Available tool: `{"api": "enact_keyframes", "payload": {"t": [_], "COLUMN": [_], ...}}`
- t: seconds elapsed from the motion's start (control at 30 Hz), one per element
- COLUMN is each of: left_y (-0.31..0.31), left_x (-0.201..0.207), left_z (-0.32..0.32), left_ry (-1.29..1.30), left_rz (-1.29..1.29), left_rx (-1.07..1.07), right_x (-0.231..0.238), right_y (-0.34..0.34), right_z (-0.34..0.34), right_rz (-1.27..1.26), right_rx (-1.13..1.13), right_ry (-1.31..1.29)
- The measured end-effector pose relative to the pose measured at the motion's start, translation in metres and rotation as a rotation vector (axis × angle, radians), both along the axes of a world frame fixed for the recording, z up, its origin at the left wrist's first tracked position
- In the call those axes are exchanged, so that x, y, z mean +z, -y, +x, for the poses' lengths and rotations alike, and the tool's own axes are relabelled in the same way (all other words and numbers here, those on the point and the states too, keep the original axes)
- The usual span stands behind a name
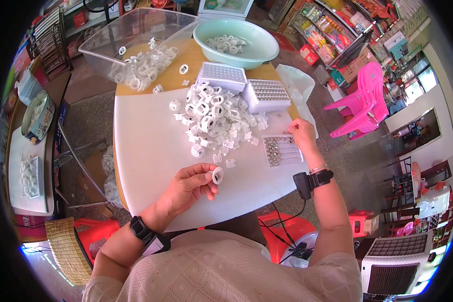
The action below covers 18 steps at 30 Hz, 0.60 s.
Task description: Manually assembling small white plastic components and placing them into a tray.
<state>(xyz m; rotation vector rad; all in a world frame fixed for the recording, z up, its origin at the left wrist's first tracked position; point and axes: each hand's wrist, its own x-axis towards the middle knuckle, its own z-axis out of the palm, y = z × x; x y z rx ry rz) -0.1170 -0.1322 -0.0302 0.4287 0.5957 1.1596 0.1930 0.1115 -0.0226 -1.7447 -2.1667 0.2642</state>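
Between the thumb and fingers of my left hand (194,182) is a round white plastic ring part (217,175), held over the near part of the white-covered table (156,151). My right hand (302,133) reaches to the far right corner of a small compartment tray (282,151), its fingers pinched together. Small round metal pieces fill the left side of that tray. Whatever the right fingertips hold, if anything, is too small to make out. Beyond both hands lies a heap of white plastic parts (211,118), with a few loose small pieces at its near edge.
Stacked white trays (269,95) stand behind the heap. Farther back are a pale green basin (236,58) and a clear plastic bin (98,55), both holding white parts. A pink chair (362,103) stands to the right. A side table (30,194) is at the left.
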Motion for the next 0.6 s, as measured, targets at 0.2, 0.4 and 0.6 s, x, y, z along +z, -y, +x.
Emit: {"api": "enact_keyframes", "payload": {"t": [0.2, 0.4, 0.6], "left_y": [0.000, 0.000, -0.003], "left_x": [-0.001, 0.002, 0.000], "left_z": [0.001, 0.002, 0.005], "left_ry": [0.006, -0.007, -0.049], "left_rz": [0.005, 0.011, 0.034], "left_rx": [0.034, 0.073, 0.069], "right_x": [0.018, 0.046, 0.014], "right_y": [0.015, 0.109, 0.140], "right_z": [-0.010, -0.060, -0.077], "right_rz": [0.105, -0.345, 0.151], "right_rx": [0.103, 0.237, 0.597], "right_ry": [-0.214, -0.550, -0.125]}}
